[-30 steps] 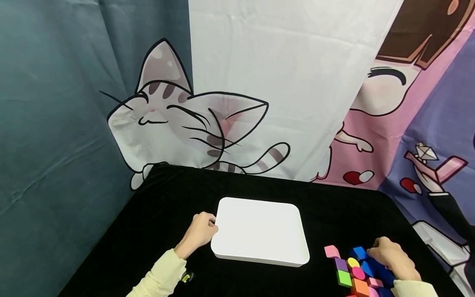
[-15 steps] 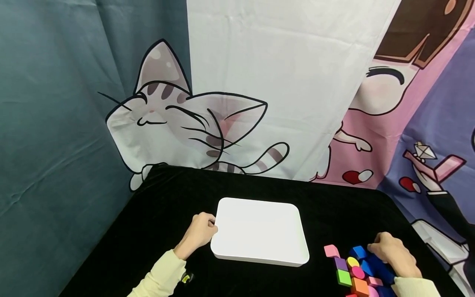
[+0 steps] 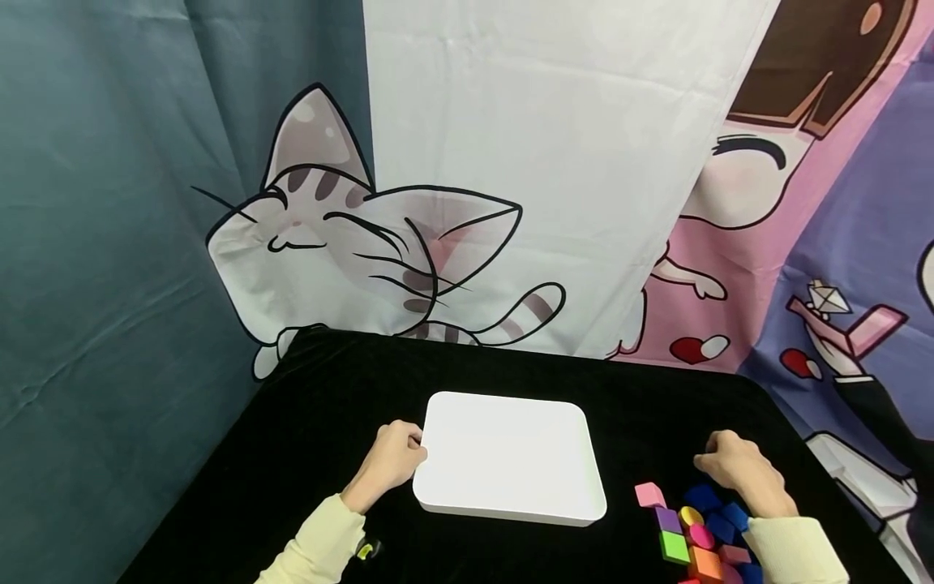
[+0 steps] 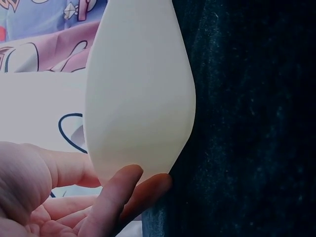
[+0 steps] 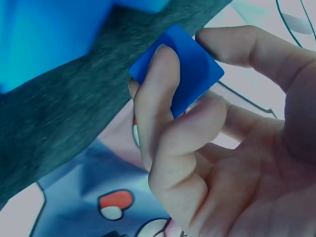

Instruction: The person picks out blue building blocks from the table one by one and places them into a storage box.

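Note:
A shallow white tray [image 3: 511,458] lies on the black cloth in the head view. My left hand [image 3: 390,456] pinches its left end; in the left wrist view the thumb and fingertips sit on either side of the tray wall [image 4: 140,89]. My right hand [image 3: 744,470] is above the far side of a group of colored blocks. Between its thumb and fingers it holds a blue block [image 5: 197,69] with a square face, plain in the right wrist view but hidden by the hand in the head view.
Grouped at right are a pink block [image 3: 649,495], a purple block [image 3: 667,520], a green block [image 3: 674,547], an orange block [image 3: 704,565], a yellow round block [image 3: 690,517] and several blue blocks [image 3: 720,529]. A printed curtain [image 3: 547,122] hangs behind the black cloth [image 3: 350,373].
My right hand has lifted away from the blue blocks and shifted left and farther back. The left hand stays at the tray's end. The head view has shifted slightly.

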Tool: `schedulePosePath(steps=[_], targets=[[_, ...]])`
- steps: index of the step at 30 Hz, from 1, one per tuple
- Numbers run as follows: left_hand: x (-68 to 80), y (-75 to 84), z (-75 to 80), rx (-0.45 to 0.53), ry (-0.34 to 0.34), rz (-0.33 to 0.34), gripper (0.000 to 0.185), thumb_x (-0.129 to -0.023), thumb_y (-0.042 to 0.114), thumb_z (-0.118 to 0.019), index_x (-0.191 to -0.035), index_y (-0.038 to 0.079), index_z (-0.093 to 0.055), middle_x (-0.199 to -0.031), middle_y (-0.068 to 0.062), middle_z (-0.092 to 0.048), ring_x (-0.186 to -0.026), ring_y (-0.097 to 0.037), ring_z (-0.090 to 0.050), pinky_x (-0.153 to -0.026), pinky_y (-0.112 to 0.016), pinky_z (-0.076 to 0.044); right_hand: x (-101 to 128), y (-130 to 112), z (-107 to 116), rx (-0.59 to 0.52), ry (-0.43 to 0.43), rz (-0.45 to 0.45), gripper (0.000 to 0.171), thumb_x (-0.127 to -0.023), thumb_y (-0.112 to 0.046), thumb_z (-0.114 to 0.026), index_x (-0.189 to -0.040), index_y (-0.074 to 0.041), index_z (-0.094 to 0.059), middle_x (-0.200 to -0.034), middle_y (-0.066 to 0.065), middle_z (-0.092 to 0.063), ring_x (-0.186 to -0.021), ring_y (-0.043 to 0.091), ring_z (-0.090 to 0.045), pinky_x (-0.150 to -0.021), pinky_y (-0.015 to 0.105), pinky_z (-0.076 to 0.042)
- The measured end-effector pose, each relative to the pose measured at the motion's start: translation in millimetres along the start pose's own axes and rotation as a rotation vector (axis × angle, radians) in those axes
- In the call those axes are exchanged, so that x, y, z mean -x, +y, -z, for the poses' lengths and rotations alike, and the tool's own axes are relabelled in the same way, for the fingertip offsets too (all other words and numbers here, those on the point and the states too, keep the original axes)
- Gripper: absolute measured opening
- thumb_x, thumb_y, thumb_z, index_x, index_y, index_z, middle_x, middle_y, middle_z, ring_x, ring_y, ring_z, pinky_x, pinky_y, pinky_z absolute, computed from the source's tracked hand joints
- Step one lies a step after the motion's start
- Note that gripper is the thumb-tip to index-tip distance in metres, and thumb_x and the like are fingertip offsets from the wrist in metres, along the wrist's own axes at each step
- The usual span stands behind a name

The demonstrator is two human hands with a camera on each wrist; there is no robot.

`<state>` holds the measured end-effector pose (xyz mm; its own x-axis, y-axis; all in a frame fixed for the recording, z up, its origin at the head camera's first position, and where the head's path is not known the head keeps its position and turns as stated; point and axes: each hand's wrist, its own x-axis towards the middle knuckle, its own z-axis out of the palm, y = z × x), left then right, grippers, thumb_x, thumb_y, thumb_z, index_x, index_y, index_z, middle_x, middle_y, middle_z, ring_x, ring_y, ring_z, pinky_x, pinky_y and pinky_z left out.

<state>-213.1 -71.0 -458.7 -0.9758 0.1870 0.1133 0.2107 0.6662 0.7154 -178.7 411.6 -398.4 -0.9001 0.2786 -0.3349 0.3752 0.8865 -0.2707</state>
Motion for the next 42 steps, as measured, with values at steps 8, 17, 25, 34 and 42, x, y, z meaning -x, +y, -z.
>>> schedulePosePath(steps=[8, 17, 25, 34, 42], targets=[[-0.6, -0.5, -0.1, 0.006, -0.004, 0.019, 0.013, -0.073, 0.002, -0.058, -0.083, 0.001, -0.066, -0.066, -0.002, -0.062, -0.053, -0.009, -0.054, -0.046, -0.022, -0.045, 1, -26, 3, 0.037, 0.027, 0.067, 0.044, -0.082, -0.028, -0.061, -0.107, 0.007, -0.052, -0.090, 0.022, -0.056, -0.074, 0.029, -0.052, -0.059, 0.045, -0.044], [0.4, -1.6, -0.3, 0.047, -0.031, 0.001, 0.014, -0.074, 0.000, -0.055, -0.083, 0.000, -0.065, -0.058, 0.001, -0.058, -0.044, -0.009, -0.050, -0.040, -0.023, -0.043, 6, -48, -1, 0.060, 0.059, 0.144, 0.043, -0.081, -0.027, -0.062, -0.109, 0.004, -0.054, -0.098, 0.025, -0.057, -0.075, 0.028, -0.054, -0.058, 0.047, -0.046], [-1.2, -3.1, 0.8, 0.066, -0.037, -0.012, 0.013, -0.074, 0.000, -0.055, -0.083, 0.000, -0.065, -0.062, -0.001, -0.061, -0.046, -0.009, -0.053, -0.042, -0.022, -0.045, 8, -68, -10, 0.055, 0.066, 0.198, 0.041, -0.081, -0.026, -0.062, -0.110, 0.003, -0.055, -0.100, 0.025, -0.058, -0.077, 0.027, -0.056, -0.059, 0.049, -0.047], [-1.0, -3.4, 2.1, 0.068, -0.037, 0.005, 0.014, -0.075, 0.001, -0.055, -0.085, 0.000, -0.066, -0.063, -0.002, -0.061, -0.047, -0.010, -0.054, -0.043, -0.023, -0.045, 8, -98, -23, 0.038, 0.096, 0.252, 0.031, -0.079, -0.022, -0.062, -0.104, -0.003, -0.059, -0.100, 0.017, -0.060, -0.078, 0.025, -0.056, -0.058, 0.045, -0.046], [0.2, -5.4, -0.2, 0.096, -0.046, 0.011, 0.015, -0.076, 0.001, -0.055, -0.086, 0.000, -0.065, -0.065, -0.002, -0.062, -0.050, -0.010, -0.056, -0.045, -0.022, -0.048, 14, -126, -31, 0.029, 0.112, 0.298, 0.027, -0.078, -0.019, -0.063, -0.100, -0.005, -0.060, -0.089, 0.008, -0.061, -0.070, 0.020, -0.053, -0.054, 0.039, -0.044]])
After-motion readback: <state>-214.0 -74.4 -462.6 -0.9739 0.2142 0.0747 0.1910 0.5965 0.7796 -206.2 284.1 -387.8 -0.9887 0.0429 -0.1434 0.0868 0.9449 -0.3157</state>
